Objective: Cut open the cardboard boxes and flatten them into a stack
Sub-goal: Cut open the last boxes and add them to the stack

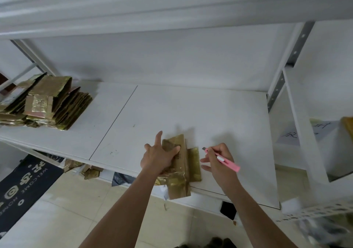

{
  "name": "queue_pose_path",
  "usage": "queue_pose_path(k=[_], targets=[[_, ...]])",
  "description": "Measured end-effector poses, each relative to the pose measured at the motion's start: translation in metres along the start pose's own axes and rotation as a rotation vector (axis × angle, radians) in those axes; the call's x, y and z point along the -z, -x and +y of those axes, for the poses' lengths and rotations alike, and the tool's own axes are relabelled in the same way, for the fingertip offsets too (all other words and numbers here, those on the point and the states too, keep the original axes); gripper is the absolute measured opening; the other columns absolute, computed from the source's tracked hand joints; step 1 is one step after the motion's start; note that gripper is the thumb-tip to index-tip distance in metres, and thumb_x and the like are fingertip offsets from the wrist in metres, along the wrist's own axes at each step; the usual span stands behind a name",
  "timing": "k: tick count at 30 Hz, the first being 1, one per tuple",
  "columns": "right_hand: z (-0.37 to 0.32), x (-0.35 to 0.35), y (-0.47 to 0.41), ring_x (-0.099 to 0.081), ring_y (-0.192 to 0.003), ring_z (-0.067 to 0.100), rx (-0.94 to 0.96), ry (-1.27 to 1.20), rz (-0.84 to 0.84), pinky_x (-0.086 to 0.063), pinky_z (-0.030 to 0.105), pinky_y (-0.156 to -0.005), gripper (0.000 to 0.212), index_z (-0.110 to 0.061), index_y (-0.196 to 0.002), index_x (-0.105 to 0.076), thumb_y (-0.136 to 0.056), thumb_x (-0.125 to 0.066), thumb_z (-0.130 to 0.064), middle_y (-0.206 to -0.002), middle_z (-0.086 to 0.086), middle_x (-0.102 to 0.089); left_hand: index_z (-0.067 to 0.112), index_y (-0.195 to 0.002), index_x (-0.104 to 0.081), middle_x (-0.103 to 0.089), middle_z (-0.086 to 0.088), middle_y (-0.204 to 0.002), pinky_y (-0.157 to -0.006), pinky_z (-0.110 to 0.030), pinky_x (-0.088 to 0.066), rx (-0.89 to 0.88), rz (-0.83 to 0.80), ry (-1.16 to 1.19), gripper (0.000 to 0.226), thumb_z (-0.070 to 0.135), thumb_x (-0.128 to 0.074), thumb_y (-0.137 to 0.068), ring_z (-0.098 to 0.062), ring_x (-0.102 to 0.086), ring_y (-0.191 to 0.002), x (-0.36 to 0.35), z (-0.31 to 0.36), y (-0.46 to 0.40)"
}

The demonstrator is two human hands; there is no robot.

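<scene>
Left hand (160, 157) presses box (181, 168); right hand (219, 160) grips cutter (223, 158).

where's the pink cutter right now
In the head view the pink cutter is in the right hand, just right of the flattened box on the white shelf.
</scene>
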State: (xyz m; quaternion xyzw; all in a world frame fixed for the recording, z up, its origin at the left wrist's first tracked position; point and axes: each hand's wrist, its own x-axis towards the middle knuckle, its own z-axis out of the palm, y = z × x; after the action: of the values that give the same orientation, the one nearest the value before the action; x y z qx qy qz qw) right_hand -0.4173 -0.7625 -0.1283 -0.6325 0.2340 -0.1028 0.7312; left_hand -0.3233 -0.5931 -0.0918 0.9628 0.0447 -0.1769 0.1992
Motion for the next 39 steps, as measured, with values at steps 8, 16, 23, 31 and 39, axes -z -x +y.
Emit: queue_pose_path(k=[8, 16, 23, 31, 39], targets=[[0.005, -0.018, 0.015, -0.072, -0.087, 0.019, -0.053, -0.015, -0.036, -0.061, 0.049, -0.063, 0.011, -0.010, -0.094, -0.049, -0.099, -0.055, -0.017, -0.100, 0.015, -0.062, 0.018, -0.110, -0.040, -0.058, -0.009, -0.105, -0.048, -0.032, -0.057, 0.125, -0.009, 0.290, 0.046, 0.058, -0.053, -0.091, -0.031, -0.070, -0.057, 0.002, 0.001, 0.004], [-0.006, -0.036, -0.012, -0.072, -0.090, 0.025, -0.033, -0.122, -0.014, -0.061, 0.047, -0.076, 0.007, -0.013, -0.094, -0.051, -0.099, -0.054, -0.015, -0.103, 0.011, -0.065, 0.016, -0.140, -0.028, -0.026, -0.010, -0.143, -0.097, -0.043, -0.042, -0.061, 0.256, -0.173, 0.059, 0.052, -0.046, -0.097, -0.034, -0.041, -0.127, -0.002, -0.014, 0.007], [0.002, -0.039, -0.022, -0.071, -0.098, 0.017, 0.056, -0.056, -0.081, -0.059, 0.046, -0.083, 0.009, -0.017, -0.093, -0.053, -0.099, -0.057, -0.022, -0.103, 0.002, -0.070, 0.032, -0.156, 0.008, 0.022, 0.013, -0.160, -0.120, -0.052, 0.006, -0.268, -0.243, 0.064, 0.119, 0.066, -0.071, -0.073, -0.023, 0.040, -0.140, -0.006, -0.037, -0.004], [0.004, -0.033, -0.005, -0.063, -0.071, 0.029, 0.359, 0.228, -0.118, -0.051, 0.048, -0.062, 0.014, -0.007, -0.089, -0.052, -0.099, -0.058, -0.015, -0.079, 0.013, -0.064, 0.028, -0.155, 0.011, 0.017, 0.004, -0.163, -0.119, -0.050, 0.003, -0.295, -0.166, -0.054, 0.121, 0.052, -0.077, -0.077, -0.032, 0.034, -0.143, -0.012, -0.033, -0.006], [-0.007, -0.038, -0.009, -0.053, -0.061, 0.015, 0.354, 0.320, -0.156, -0.042, 0.023, -0.054, 0.016, -0.008, -0.086, -0.050, -0.100, -0.054, -0.014, -0.072, 0.007, -0.057, 0.030, -0.155, 0.013, 0.016, 0.003, -0.163, -0.119, -0.050, 0.004, -0.273, -0.149, -0.073, 0.118, 0.055, -0.074, -0.078, -0.032, 0.034, -0.143, -0.016, -0.032, -0.010]])
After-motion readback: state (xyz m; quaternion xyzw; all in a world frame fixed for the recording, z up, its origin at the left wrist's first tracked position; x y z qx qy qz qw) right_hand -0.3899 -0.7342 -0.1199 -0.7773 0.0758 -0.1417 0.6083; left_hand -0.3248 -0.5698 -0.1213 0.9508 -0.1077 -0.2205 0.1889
